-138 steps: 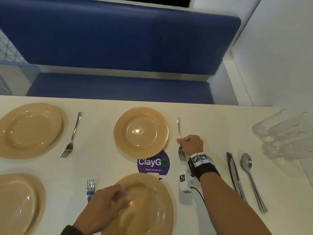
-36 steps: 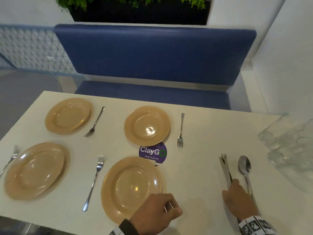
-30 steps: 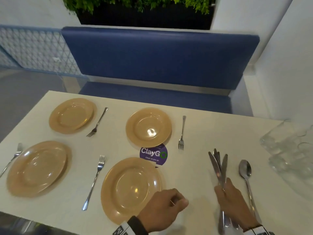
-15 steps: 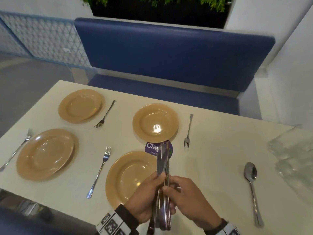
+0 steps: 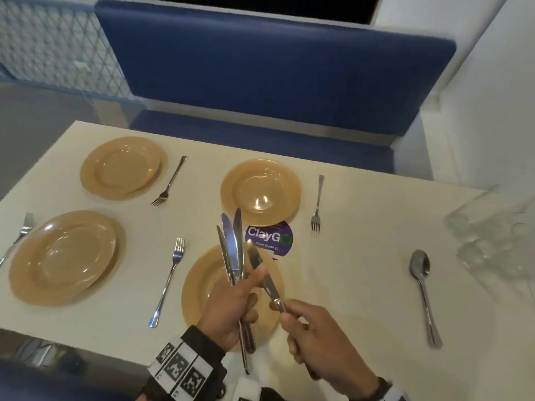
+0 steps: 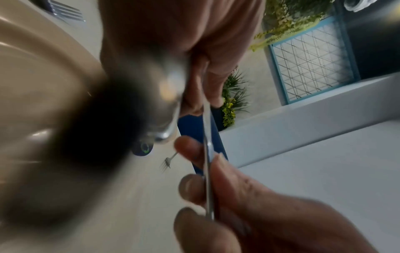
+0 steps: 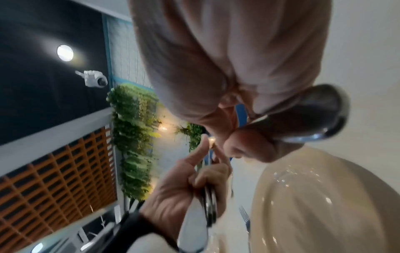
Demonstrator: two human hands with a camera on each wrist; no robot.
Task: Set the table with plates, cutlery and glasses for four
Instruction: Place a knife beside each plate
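Note:
Above the near right plate [image 5: 199, 287], my left hand [image 5: 231, 299] grips a bundle of table knives [image 5: 231, 250], blades fanned up and away from me. My right hand [image 5: 307, 325] pinches the handle of one knife [image 5: 267, 283] that angles out of the bundle to the right, its blade still against my left thumb. In the left wrist view this single knife [image 6: 207, 162] shows edge-on between right fingers [image 6: 194, 188]. In the right wrist view its rounded handle end [image 7: 314, 116] sits in my right hand, with the bundle [image 7: 210, 202] beyond.
Three more tan plates [image 5: 121, 167] [image 5: 260, 192] [image 5: 63, 256] lie on the white table, each with a fork [image 5: 169, 182] [image 5: 317, 204] [image 5: 20, 235] beside it; another fork [image 5: 170, 279] lies left of the near right plate. A spoon [image 5: 421, 287] and clear glasses [image 5: 492, 235] sit at the right. A blue bench stands behind.
My right hand lifted the knives from the table's right side and passed them to my left hand over the near plate. One knife now angles out rightward in my right hand.

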